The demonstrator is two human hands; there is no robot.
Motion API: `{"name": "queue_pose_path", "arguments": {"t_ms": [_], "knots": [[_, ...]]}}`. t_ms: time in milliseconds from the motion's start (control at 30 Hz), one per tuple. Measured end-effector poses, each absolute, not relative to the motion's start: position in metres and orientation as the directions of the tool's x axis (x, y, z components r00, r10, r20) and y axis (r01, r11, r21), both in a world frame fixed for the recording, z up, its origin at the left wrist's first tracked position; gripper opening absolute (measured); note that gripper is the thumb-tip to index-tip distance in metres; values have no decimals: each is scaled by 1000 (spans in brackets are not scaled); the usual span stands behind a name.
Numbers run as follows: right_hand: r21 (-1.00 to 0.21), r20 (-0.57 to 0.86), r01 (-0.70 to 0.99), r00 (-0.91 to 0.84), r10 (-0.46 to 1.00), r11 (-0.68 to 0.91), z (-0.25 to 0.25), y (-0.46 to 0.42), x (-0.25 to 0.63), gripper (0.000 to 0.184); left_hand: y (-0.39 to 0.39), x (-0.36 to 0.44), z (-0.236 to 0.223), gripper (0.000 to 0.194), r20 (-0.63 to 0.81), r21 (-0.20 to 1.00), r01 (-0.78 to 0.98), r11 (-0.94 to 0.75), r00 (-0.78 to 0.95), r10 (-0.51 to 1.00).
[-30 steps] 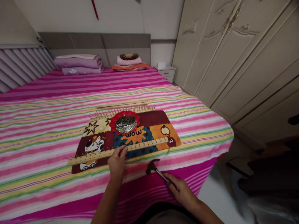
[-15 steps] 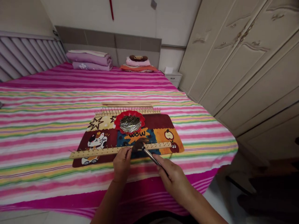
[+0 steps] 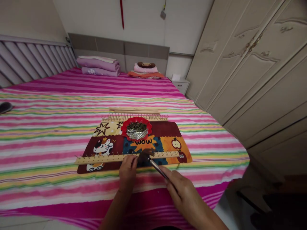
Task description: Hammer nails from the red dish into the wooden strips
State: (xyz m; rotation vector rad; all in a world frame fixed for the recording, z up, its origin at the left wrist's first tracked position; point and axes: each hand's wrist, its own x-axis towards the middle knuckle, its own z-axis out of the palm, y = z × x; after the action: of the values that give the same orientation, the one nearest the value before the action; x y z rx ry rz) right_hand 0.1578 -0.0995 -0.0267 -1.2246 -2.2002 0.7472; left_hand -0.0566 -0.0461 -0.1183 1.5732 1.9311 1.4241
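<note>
Head view, your right hand [image 3: 183,193] wrapped round the hammer [image 3: 157,167], its blurred head over the nail-studded strip [image 3: 106,158], your left hand [image 3: 128,171] just beside, fingers curled at the strip (clamped or not, unclear).

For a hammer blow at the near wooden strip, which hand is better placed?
Likely the right hand: it grasps the hammer by its handle, the head at the near wooden strip. The left hand is at that strip too, just beside the hammer's head.

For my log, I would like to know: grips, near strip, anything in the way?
Right grip holds hammer. Left grip at near strip, contents unclear. Hammer partly hides it; bowl stands beyond.
</note>
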Motion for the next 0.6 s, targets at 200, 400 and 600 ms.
{"name": "queue_pose_path", "arguments": {"t_ms": [200,400,600], "knots": [[-829,-19,507,-446,895,235,-75,-123,190,39,-47,-56,-118,21,374,800,594,-84,-384,844],[-871,-146,488,-364,920,55,-139,-127,211,39,-42,-72,-81,24,453,701,707,-92,-341,824],[-880,-163,474,-348,923,23,-157,-126,214,43,29,-96,-35,23,316,364,931,34,-157,936]]}}
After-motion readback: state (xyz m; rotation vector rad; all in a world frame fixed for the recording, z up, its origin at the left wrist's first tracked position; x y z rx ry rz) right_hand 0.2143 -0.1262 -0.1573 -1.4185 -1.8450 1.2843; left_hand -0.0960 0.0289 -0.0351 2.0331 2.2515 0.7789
